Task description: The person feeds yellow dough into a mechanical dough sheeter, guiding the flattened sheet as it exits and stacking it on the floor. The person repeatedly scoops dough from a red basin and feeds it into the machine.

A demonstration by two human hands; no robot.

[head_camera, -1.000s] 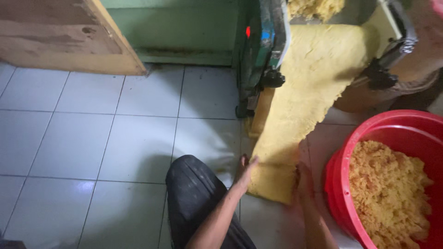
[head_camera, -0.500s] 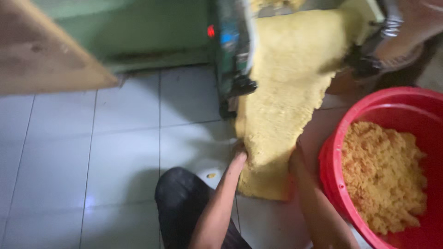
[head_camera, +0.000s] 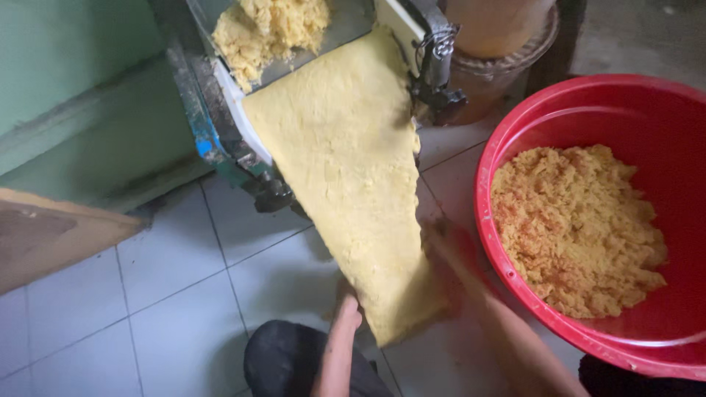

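A long yellow dough sheet (head_camera: 353,184) hangs down from the rolling machine (head_camera: 220,140) toward the white tiled floor (head_camera: 147,309), and crumbly dough (head_camera: 272,29) lies in the machine's tray above it. The left hand (head_camera: 347,307) touches the sheet's lower left edge and the right hand (head_camera: 441,242) is at its right edge; both are blurred, so I cannot tell if the fingers grasp it. Just beside the right hand stands a red basin (head_camera: 647,110) holding yellow crumbs (head_camera: 577,228).

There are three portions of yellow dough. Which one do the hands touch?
The flat dough sheet hanging from the machine; left hand and right hand support its lower end. The other two are crumbly heaps, in the machine's tray and the red basin.
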